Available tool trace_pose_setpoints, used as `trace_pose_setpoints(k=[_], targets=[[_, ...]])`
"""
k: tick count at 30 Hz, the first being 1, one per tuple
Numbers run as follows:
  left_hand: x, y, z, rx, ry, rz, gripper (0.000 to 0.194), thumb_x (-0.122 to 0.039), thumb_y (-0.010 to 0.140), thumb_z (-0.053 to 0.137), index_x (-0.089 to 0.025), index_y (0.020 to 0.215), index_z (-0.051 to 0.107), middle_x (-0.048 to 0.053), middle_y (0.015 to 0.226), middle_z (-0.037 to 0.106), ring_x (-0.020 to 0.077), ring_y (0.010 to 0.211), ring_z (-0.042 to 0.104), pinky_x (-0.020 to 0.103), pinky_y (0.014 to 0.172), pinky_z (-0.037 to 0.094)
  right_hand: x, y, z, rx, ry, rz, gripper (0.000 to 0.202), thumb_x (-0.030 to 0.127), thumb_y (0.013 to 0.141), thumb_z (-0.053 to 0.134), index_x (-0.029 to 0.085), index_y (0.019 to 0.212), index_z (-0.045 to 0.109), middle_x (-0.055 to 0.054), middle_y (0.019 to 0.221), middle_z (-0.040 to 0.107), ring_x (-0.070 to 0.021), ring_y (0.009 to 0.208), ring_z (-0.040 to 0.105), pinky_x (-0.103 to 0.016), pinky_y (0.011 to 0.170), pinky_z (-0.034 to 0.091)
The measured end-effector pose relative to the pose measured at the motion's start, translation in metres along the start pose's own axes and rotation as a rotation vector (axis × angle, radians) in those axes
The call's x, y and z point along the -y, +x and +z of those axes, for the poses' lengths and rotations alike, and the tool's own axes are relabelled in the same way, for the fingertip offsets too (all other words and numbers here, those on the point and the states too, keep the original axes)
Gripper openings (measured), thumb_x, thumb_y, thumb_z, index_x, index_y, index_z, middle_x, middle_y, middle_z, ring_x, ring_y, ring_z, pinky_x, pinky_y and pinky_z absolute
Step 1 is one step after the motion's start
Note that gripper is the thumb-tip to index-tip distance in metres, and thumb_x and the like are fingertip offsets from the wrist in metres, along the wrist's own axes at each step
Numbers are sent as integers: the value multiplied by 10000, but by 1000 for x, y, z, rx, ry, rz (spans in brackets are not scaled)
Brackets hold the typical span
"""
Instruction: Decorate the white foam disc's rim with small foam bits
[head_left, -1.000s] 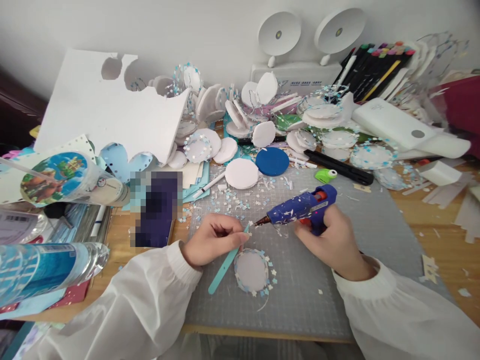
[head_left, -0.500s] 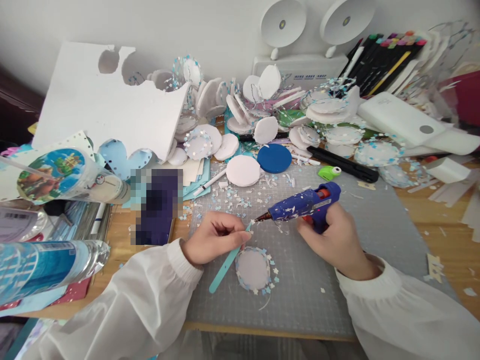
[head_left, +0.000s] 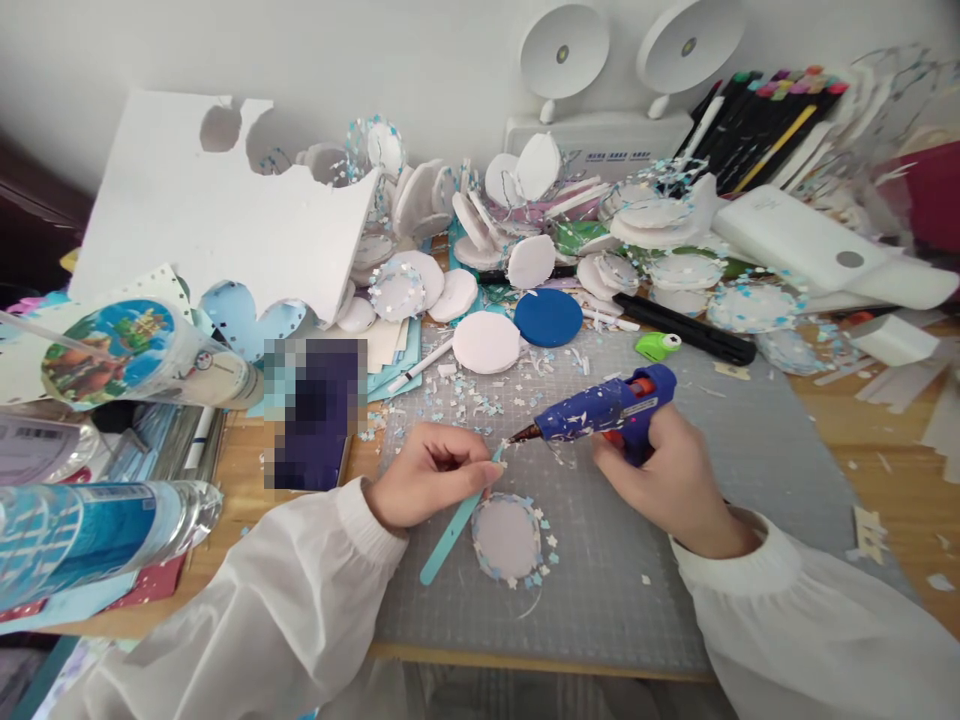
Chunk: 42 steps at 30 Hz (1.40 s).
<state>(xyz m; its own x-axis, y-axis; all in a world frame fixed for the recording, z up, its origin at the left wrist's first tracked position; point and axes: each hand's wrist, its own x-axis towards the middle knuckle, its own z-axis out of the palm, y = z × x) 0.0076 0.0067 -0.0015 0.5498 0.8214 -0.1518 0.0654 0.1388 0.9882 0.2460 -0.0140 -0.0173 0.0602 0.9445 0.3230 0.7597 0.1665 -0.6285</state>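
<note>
Nothing moved, glue gun (head_left: 607, 412) between hands

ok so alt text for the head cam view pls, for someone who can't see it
Over a grey cutting mat, the right hand holds a blue glue gun with its nozzle at the tip of teal tweezers pinched in the left hand, just above a white disc edged with tiny paper flowers. More discs and scraps litter the desk behind.

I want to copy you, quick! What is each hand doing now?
Left hand: closed on teal tweezers, tip by the nozzle.
Right hand: closed on the blue glue gun.
</note>
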Motion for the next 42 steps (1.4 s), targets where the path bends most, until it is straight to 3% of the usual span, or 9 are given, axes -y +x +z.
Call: trace_pose_setpoints(k=[15, 23, 27, 30, 33, 35, 36, 38, 42], targets=[[-2, 0, 0, 4, -31, -21, 375, -374, 738, 661, -124, 477, 561, -25, 433, 446, 51, 395, 324, 200, 390, 236, 0, 2, -1, -134, -108, 2, 200, 337, 687, 651, 228, 754, 498, 14, 540, 555, -179, 447, 520, -313, 457, 412], [-1, -2, 0, 1, -112, -30, 347, -339, 742, 670, -119, 482, 605, -50, 364, 390, 40, 339, 297, 194, 364, 217, -35, -7, -50, -210, -300, 191, 193, 406, 806, 589, 244, 892, 530, -78, 725, 570, -284, 690, 599, -380, 589, 412], [1, -2, -1, 5, -167, -57, 319, -328, 755, 664, -112, 520, 647, -63, 323, 359, 33, 310, 268, 191, 353, 194, -65, -22, -66, -190, -385, 251, 239, 429, 716, 682, 281, 781, 505, -57, 647, 541, -281, 630, 592, -371, 503, 387], [3, -2, -1, 3, -193, -49, 304, -322, 755, 671, -109, 539, 671, -65, 309, 359, 30, 296, 268, 190, 352, 202, -69, -27, -72, -210, -364, 110, 305, 456, 658, 708, 288, 846, 537, -97, 764, 592, -326, 761, 617, -423, 568, 453], [4, -2, -1, -15, -202, -44, 296, -328, 760, 668, -106, 567, 693, -65, 304, 362, 30, 290, 270, 195, 360, 218, -49, -25, -80, -443, -368, -91, 390, 439, 685, 662, 258, 1015, 559, -156, 1030, 602, -396, 1033, 572, -561, 803, 460], [3, -2, -1, -44, -212, -53, 292, -340, 763, 658, -106, 595, 706, -66, 297, 364, 34, 289, 265, 203, 369, 235, -27, -19, -85, -535, -386, -241, 293, 325, 682, 678, 268, 951, 576, -135, 982, 614, -358, 968, 606, -527, 789, 480], [3, -2, -1, -60, -216, -60, 293, -347, 761, 657, -108, 600, 708, -66, 293, 365, 37, 291, 264, 207, 377, 248, -15, -16, -85, -592, -372, -380, 216, 272, 669, 682, 278, 855, 572, -98, 844, 617, -298, 785, 634, -450, 653, 504], [1, -1, 0, -94, -223, -65, 324, -359, 754, 656, -115, 541, 681, -62, 281, 363, 42, 299, 271, 216, 403, 287, 10, -10, -79, -256, -302, -486, 124, 197, 737, 607, 273, 825, 564, -78, 829, 645, -233, 685, 624, -419, 639, 504], [-1, 0, 0, -155, -241, -55, 439, -345, 745, 648, -138, 377, 527, -50, 263, 354, 41, 307, 287, 220, 432, 313, 51, 1, -38, -29, -247, -842, 262, 103, 771, 617, 210, 1009, 603, -86, 977, 681, -226, 884, 617, -421, 818, 491]])
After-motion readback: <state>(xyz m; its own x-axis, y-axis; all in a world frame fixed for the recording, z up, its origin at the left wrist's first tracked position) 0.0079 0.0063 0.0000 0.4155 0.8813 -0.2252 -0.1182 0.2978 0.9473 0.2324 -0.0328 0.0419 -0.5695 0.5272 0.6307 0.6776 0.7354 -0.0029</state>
